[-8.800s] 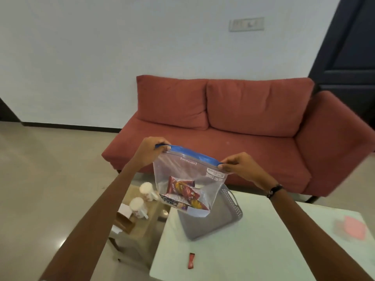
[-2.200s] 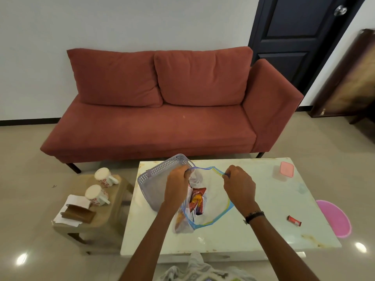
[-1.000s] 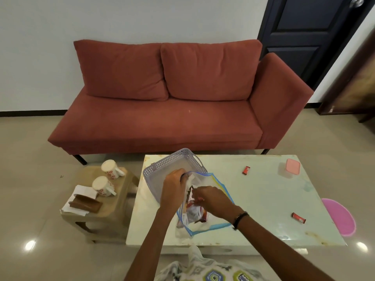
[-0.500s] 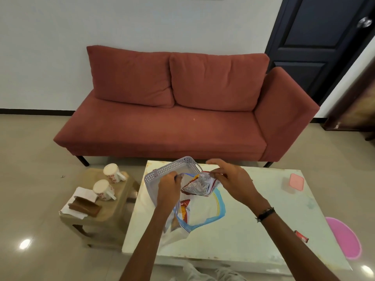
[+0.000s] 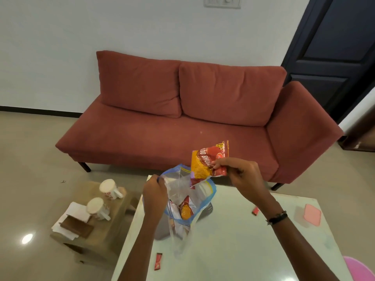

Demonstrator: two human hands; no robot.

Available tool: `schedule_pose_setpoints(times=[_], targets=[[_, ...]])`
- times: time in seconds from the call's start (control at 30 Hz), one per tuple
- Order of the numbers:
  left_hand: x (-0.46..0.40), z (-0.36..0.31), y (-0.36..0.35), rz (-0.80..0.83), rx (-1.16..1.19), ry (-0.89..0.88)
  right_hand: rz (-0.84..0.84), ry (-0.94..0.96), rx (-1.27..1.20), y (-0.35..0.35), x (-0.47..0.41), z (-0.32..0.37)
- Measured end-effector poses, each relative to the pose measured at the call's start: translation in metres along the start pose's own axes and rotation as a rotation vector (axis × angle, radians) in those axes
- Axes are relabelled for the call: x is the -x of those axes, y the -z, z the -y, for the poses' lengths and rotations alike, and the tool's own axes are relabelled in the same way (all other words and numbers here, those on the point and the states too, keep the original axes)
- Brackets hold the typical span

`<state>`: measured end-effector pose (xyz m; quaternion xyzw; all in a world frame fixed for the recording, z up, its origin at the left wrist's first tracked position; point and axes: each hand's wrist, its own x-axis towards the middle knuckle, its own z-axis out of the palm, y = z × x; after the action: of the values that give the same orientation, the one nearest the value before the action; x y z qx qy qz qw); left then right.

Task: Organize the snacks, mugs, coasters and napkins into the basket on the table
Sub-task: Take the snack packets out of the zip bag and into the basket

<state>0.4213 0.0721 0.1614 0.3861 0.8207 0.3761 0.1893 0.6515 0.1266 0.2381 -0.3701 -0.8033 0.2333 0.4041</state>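
Note:
My left hand (image 5: 154, 194) grips the left rim of a clear zip bag (image 5: 187, 196) with a blue edge, held up over the white table (image 5: 239, 246). More snack packets (image 5: 185, 208) lie inside it. My right hand (image 5: 241, 175) pinches a red and yellow snack packet (image 5: 207, 161), lifted above the bag's mouth. The grey basket (image 5: 209, 209) is mostly hidden behind the bag. Two white mugs (image 5: 109, 189) (image 5: 97, 207), white napkins (image 5: 75, 211) and brown coasters (image 5: 76, 228) rest on a low stool (image 5: 109, 230) to the left.
A red sofa (image 5: 182, 128) stands behind the table. Small red sachets (image 5: 158, 261) (image 5: 255, 210) and a pink lid (image 5: 312, 214) lie on the table. A pink object (image 5: 359, 268) sits at the lower right. A dark door (image 5: 334, 47) is at the right.
My right hand has pulled a red and yellow snack packet out of the zip bag and raised it. The bag has been lifted higher, hiding most of the basket.

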Motion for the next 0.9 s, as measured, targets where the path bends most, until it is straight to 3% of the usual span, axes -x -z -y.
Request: schedule_pose_setpoints(times=[0.17, 0.27, 0.57, 0.9], targets=[[-0.034, 0.002, -0.015, -0.095, -0.017, 0.004, -0.062, -0.028, 0.017, -0.008, -0.037, -0.065], [-0.058, 0.023, -0.036, -0.144, -0.034, 0.004, -0.038, -0.163, 0.029, -0.034, -0.048, -0.118], [-0.091, 0.096, -0.107, -0.142, -0.158, -0.041, 0.342, -0.521, 0.168, -0.206, -0.027, -0.294], [-0.095, 0.136, -0.144, -0.101, -0.186, -0.049, 0.415, -0.531, 0.152, -0.305, -0.001, -0.392]])
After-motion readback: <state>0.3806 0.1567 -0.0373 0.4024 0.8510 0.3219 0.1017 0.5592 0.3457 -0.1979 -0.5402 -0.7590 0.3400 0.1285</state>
